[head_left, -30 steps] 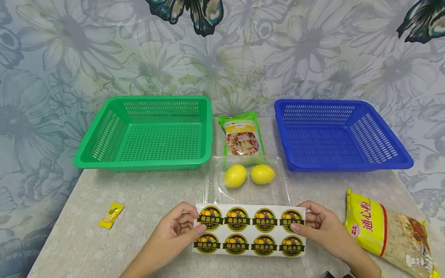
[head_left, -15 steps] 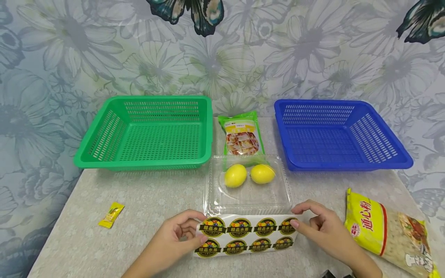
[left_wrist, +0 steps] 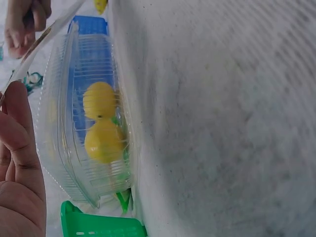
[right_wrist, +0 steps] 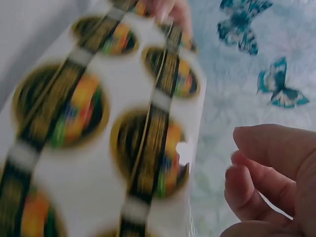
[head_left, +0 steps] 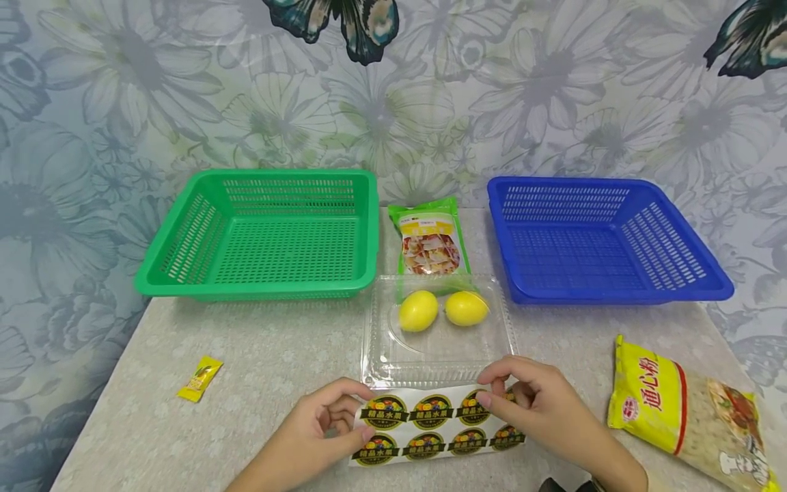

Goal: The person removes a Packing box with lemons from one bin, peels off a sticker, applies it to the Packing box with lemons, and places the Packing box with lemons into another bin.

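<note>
My left hand (head_left: 326, 427) pinches the left end of a white sheet of round fruit stickers (head_left: 424, 437) between thumb and index finger. Over the sheet's right part is my right hand (head_left: 541, 403), fingers bent and thumb apart from the index fingertip. In the right wrist view that hand (right_wrist: 276, 173) has nothing between its fingers, beside the sticker sheet (right_wrist: 94, 173); one sticker there shows a small white gap at its edge. Just beyond the sheet stands a clear plastic box (head_left: 449, 348) with two lemons (head_left: 419, 311) inside.
A green basket (head_left: 258, 287) stands back left, a blue basket (head_left: 621, 294) back right. Between them lies a green food bag (head_left: 430, 246). A yellow pasta bag (head_left: 688, 410) is at the right, a small yellow packet (head_left: 200, 378) at the left.
My right hand has left the sheet's right edge and shifted leftward over the stickers. The sheet has dropped toward me and tilted, still pinched by my left hand.
</note>
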The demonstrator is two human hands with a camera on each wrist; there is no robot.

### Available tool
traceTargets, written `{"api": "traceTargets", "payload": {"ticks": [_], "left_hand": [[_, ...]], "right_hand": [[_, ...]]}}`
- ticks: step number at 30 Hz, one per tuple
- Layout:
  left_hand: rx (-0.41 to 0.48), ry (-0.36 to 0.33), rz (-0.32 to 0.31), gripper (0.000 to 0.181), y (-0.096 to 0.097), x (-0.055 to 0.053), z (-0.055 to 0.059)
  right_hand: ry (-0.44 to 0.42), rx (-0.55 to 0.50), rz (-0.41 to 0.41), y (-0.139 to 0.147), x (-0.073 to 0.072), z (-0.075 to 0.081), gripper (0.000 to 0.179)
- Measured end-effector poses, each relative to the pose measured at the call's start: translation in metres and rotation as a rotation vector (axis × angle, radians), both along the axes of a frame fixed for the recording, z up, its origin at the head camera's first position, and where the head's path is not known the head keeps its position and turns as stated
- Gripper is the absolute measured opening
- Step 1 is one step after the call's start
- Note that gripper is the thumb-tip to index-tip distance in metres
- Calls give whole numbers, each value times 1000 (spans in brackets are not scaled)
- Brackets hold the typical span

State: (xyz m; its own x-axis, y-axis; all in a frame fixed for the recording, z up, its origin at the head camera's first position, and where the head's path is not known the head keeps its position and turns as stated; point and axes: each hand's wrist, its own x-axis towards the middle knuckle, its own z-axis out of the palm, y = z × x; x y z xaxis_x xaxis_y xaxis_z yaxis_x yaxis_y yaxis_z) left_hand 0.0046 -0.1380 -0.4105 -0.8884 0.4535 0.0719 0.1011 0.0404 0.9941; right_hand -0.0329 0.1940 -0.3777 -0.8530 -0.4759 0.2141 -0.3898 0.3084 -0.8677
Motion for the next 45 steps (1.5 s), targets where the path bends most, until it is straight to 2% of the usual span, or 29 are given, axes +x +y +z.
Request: {"api": "traceTargets", "payload": {"ticks": [2, 4, 7, 10, 14, 22, 25, 31, 38, 41, 45], "left_hand": [[-2, -12, -2, 32, 1, 1, 0], [-4, -20, -7, 32, 2, 1, 0], [-16, -11, -14, 32, 4, 2, 1], [-19, 38, -24, 33, 6, 2, 2], [-17, 69, -31, 30, 6, 2, 2], [-101, 50, -52, 18, 6, 4, 1], [-109, 26, -58, 12, 7, 5, 1], [-116, -36, -76, 5, 10, 6, -2], [-111, -48, -131, 7, 9, 6, -8], [-151, -64, -123, 8, 9, 5, -8], [-231, -77, -115, 10, 9, 4, -7]], "right_hand": [[-81, -66, 57, -9, 0, 1, 21], [-103, -96, 96, -19, 0, 1, 21], [-108, -88, 134, -32, 2, -1, 20], [-121, -47, 136, -42, 4, -3, 18], [-68, -13, 136, -51, 6, -3, 18], [121, 62, 147, -53, 7, -9, 17], [144, 54, 162, -54, 8, -15, 19], [69, 69, 217, -56, 10, -23, 15], [-188, 101, 254, -58, 10, -30, 8], [-227, 114, 272, -59, 10, -33, 9], [-232, 121, 275, -60, 10, -36, 9]]}}
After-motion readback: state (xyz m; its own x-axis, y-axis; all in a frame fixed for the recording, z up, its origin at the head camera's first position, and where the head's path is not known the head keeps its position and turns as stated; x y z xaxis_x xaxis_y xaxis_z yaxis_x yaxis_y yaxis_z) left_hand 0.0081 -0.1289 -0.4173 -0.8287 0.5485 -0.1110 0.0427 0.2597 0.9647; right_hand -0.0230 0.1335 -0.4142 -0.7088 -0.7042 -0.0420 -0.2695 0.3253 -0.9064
